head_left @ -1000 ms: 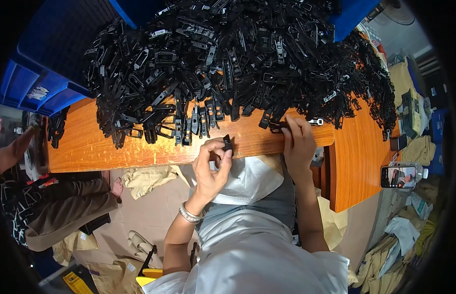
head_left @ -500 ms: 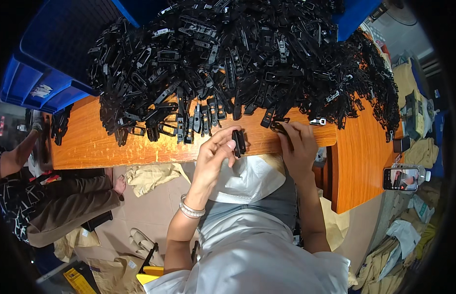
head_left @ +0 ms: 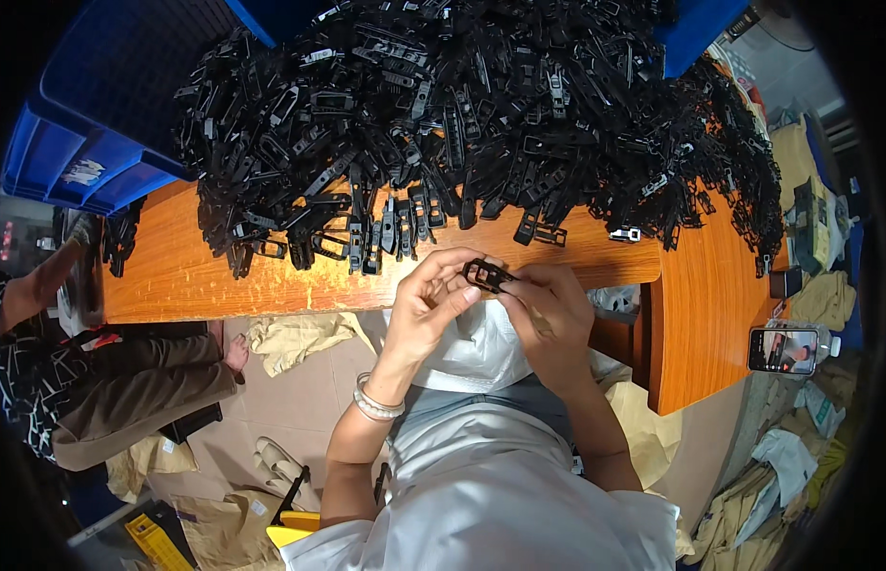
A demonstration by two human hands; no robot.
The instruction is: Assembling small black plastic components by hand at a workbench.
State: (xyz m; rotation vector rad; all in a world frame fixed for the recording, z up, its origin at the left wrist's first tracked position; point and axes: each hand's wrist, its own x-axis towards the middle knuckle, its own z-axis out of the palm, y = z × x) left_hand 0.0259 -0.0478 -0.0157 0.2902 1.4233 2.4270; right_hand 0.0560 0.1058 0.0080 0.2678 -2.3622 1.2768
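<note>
A small black plastic piece with slotted openings (head_left: 486, 275) is held in front of me, just off the table's near edge. My left hand (head_left: 429, 303) is closed on its left end, thumb below and fingers behind. At the right end, the fingers of my right hand (head_left: 554, 306) are closed in a pinch, partly hiding that end. Beyond my hands, a big heap of similar black pieces (head_left: 367, 119) covers the wooden table (head_left: 300, 295). One loose black piece (head_left: 540, 228) lies at the heap's near side.
Blue crates (head_left: 100, 143) stand at the left, and a blue panel (head_left: 692, 38) rises at the back right. A phone (head_left: 784, 350) stands by the right side. White woven material (head_left: 462, 352) lies over my lap. Another person's leg (head_left: 148, 400) and forearm (head_left: 39, 276) show at left.
My right hand has come left from the heap's near edge to meet my left hand. The black piece has turned from upright to nearly sideways, its slotted face showing.
</note>
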